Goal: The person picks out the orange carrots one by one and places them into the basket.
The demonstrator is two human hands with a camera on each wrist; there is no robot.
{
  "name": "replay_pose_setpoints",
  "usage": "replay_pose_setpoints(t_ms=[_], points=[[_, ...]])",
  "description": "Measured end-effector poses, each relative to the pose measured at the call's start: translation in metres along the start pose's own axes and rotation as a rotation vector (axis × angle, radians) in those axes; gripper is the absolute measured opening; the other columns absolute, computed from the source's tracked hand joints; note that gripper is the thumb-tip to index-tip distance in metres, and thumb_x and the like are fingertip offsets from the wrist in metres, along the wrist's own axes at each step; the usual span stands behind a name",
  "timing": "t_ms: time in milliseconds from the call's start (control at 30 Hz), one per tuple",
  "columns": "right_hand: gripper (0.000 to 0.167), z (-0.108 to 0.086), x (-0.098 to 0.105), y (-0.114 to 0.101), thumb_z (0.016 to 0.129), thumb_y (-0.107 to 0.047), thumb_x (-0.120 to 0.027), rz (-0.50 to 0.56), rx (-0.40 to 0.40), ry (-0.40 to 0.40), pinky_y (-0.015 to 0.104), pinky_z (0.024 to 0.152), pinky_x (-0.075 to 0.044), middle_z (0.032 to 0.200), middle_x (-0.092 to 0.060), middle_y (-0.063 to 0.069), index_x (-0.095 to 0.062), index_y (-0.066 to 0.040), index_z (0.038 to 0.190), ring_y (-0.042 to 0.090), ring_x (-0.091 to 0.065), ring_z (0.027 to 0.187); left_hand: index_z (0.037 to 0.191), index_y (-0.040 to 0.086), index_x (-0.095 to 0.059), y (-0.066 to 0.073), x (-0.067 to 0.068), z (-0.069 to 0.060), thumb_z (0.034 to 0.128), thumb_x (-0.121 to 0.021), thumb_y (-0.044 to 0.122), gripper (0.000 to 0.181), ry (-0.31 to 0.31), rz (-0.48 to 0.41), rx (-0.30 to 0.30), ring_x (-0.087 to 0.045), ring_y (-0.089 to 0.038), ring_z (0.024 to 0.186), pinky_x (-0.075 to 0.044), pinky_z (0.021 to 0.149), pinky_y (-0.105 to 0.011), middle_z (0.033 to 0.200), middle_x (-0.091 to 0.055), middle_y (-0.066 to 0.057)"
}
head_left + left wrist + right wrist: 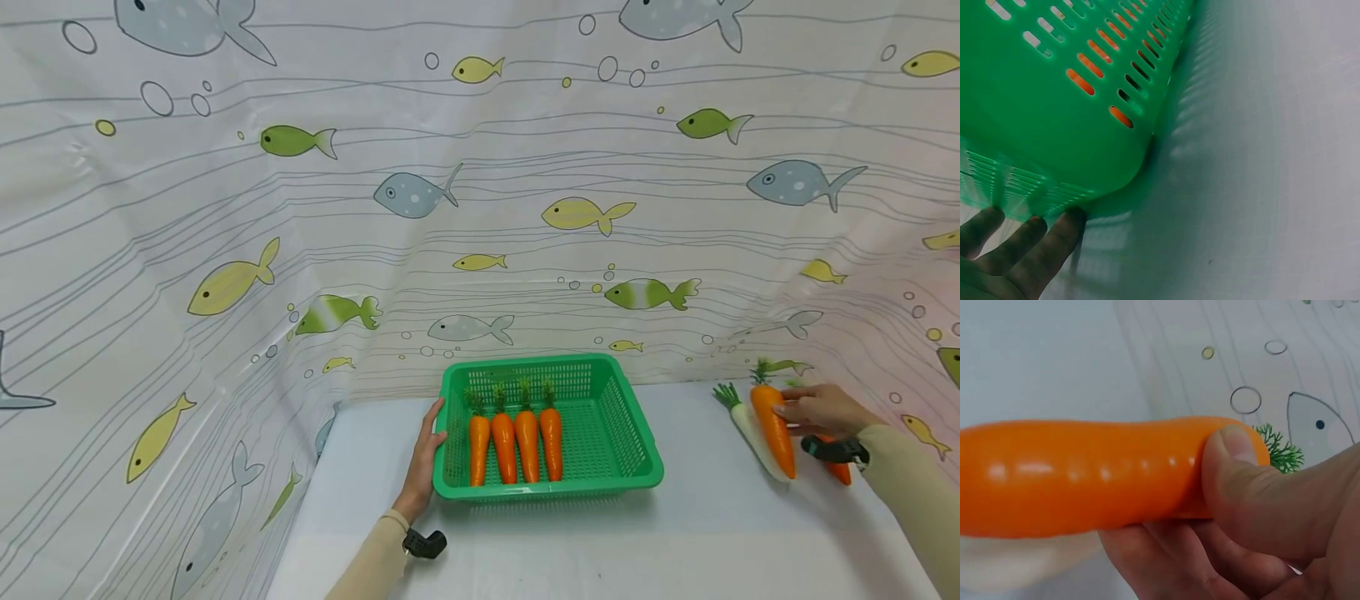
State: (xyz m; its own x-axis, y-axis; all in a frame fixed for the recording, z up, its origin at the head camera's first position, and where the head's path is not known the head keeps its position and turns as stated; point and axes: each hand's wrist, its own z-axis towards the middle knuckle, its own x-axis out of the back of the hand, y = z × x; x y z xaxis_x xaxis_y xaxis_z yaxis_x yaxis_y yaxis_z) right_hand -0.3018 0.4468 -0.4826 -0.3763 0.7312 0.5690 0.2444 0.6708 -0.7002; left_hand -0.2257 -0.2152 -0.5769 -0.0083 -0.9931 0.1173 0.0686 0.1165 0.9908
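Observation:
My right hand (828,411) grips an orange toy carrot (772,425) with a green leafy top. In the right wrist view the thumb lies across the held carrot (1085,481), with the fingers beneath. Just left of it, partly covered, a white radish (752,432) with green leaves lies on the table. Another carrot (838,473) shows under the right wrist. My left hand (422,462) holds the left wall of a green plastic basket (543,492), its thumb at the rim and fingers (1054,250) against the outside. Several carrots (528,446) lie side by side in the basket's left half.
The basket's slotted floor (596,433) shows to the right of its carrots. A white table (570,550) extends in front. Behind and to both sides hangs a fish-patterned sheet (517,233). A dark wrist device sits on each arm.

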Motion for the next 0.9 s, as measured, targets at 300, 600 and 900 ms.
replay_pose_setpoints(t_ms=[300,600,900], points=[[0.083,0.004,-0.003,-0.011,0.112,-0.026,-0.053,0.158,0.046,-0.078,0.042,0.101,-0.06,0.141,-0.053,0.038,-0.004,0.024,0.157,0.015,-0.07,0.108,0.17,0.038,-0.021,-0.001,0.0,0.0,0.1111,-0.027,0.026,0.06,0.0,0.01,-0.001,-0.005,-0.035,0.167,-0.004,0.128,-0.07,0.18,-0.008,-0.001],[0.079,0.007,-0.019,-0.028,0.112,-0.017,-0.053,0.329,0.147,-0.152,0.033,0.095,-0.062,0.11,-0.071,-0.008,-0.003,0.023,0.158,0.008,-0.073,0.101,0.169,0.041,-0.022,-0.001,0.001,0.003,0.1114,-0.027,0.025,0.06,0.001,0.011,-0.009,-0.005,-0.033,0.167,-0.004,0.129,-0.069,0.18,-0.009,0.001],[0.076,0.013,-0.031,-0.045,0.114,-0.014,-0.045,0.411,0.277,-0.304,0.03,0.097,-0.061,0.116,-0.071,-0.01,0.004,0.027,0.154,0.008,-0.074,0.107,0.169,0.04,-0.022,-0.001,0.0,0.001,0.1107,-0.027,0.024,0.061,0.001,0.019,-0.01,-0.005,-0.032,0.167,-0.004,0.13,-0.068,0.18,-0.009,0.001]])
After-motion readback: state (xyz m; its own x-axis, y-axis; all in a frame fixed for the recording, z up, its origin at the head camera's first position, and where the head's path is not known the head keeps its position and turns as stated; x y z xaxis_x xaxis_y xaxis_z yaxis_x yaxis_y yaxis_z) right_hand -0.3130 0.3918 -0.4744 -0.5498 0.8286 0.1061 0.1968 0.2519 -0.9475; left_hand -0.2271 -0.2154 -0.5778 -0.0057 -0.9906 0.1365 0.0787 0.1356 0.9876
